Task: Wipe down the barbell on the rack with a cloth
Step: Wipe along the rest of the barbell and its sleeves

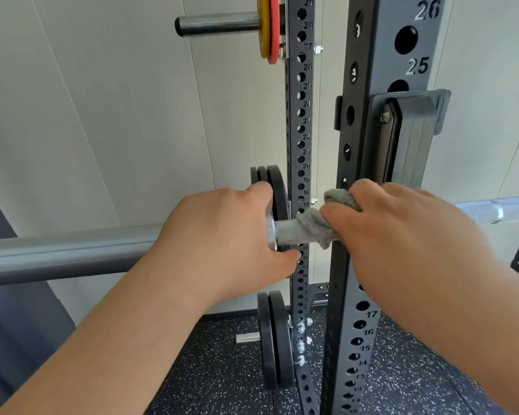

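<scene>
The barbell (285, 232) lies horizontally across the rack, its grey sleeve running left and its knurled silver shaft running right. My left hand (222, 238) grips the barbell at the sleeve's silver collar. My right hand (402, 232) holds a grey cloth (315, 224) wrapped round the shaft, just right of the collar and in front of the near rack upright (369, 175). The shaft under my right hand is hidden.
Black weight plates (277, 190) hang on a peg behind my left hand, and more plates (274, 342) sit lower down. A yellow and red plate (268, 28) is stored up high. A J-hook (411, 130) sits on the near upright. Speckled rubber flooring lies below.
</scene>
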### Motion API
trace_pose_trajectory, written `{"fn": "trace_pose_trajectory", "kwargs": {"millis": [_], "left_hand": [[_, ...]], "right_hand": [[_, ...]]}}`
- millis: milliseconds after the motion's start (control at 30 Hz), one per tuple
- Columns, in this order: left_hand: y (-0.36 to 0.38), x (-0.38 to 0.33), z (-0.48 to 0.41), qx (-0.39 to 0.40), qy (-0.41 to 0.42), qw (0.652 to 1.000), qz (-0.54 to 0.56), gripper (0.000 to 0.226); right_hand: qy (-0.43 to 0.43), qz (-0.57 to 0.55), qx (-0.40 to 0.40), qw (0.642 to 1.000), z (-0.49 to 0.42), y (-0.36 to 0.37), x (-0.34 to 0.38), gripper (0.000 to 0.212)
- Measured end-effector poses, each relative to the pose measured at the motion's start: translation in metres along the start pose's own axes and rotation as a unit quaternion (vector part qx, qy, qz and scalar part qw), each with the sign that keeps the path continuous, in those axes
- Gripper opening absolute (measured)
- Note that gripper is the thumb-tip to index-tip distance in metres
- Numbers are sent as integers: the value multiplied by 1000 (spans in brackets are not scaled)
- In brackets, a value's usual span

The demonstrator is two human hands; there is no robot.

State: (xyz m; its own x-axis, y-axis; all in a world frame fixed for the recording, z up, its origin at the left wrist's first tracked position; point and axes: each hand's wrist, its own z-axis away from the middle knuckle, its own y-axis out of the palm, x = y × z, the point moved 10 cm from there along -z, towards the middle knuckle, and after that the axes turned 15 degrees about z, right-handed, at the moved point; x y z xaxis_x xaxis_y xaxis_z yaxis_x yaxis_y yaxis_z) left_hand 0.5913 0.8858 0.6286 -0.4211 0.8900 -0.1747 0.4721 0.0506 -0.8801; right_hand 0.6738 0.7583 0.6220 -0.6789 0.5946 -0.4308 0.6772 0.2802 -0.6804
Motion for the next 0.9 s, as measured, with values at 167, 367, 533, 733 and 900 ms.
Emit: {"fn": "trace_pose_trajectory", "kwargs": {"millis": [167, 367, 533, 733, 900], "left_hand": [[-1, -3, 1, -11, 29, 999, -6, 51], [6, 7, -2, 79, 31, 996, -11, 87], [14, 12, -14, 140, 4, 989, 45, 91], [2, 5, -7, 42, 93, 994, 29, 88], [3, 8, -15, 65, 50, 992, 93, 74]], "right_hand": [[-50, -56, 4, 997, -2, 13, 47, 50], [25, -165, -125, 978, 11, 4, 18, 44], [95, -254, -209, 940, 10, 10, 19, 26], [19, -248, -257, 934, 21, 8, 23, 24], [109, -211, -271, 933, 35, 0, 22, 20]]}}
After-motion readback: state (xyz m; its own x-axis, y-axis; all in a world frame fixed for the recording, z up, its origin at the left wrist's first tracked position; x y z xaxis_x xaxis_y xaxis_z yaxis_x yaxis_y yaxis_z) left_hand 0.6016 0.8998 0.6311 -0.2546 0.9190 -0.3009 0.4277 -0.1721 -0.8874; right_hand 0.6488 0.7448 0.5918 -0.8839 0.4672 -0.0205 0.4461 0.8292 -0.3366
